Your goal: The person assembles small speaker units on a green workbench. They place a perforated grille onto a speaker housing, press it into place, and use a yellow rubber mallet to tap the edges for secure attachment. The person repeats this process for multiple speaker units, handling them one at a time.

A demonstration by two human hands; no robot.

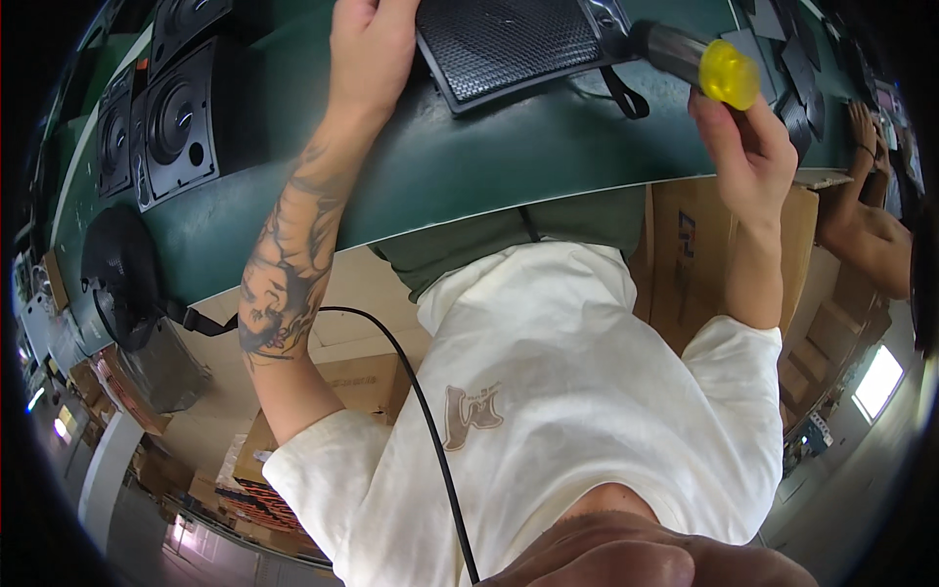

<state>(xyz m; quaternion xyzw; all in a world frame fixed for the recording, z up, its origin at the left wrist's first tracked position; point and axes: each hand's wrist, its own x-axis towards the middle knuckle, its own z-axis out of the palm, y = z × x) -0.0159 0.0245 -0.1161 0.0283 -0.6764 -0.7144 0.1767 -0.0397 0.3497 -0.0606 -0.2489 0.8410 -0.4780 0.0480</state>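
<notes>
At the top of the head view a black speaker (509, 49) with a mesh grille lies on the green worktable (469, 171). My left hand (377, 39) is against the speaker's left side, its fingers mostly cut off by the picture's edge. To the right of the speaker, my right hand (748, 142) is closed on a mallet (680, 54) with a dark head and a yellow end, slightly blurred. The mallet's dark end is close to the speaker's right corner; whether it touches cannot be made out. A short black strap (626, 95) lies at the speaker's near edge.
Several open-front speakers (176, 127) stand at the table's left. A round black mesh object (117, 259) sits at the left table edge. Dark flat panels (797, 73) lie at the right. Cardboard boxes (675, 245) stand below, and another person's arm (866, 230) shows at far right.
</notes>
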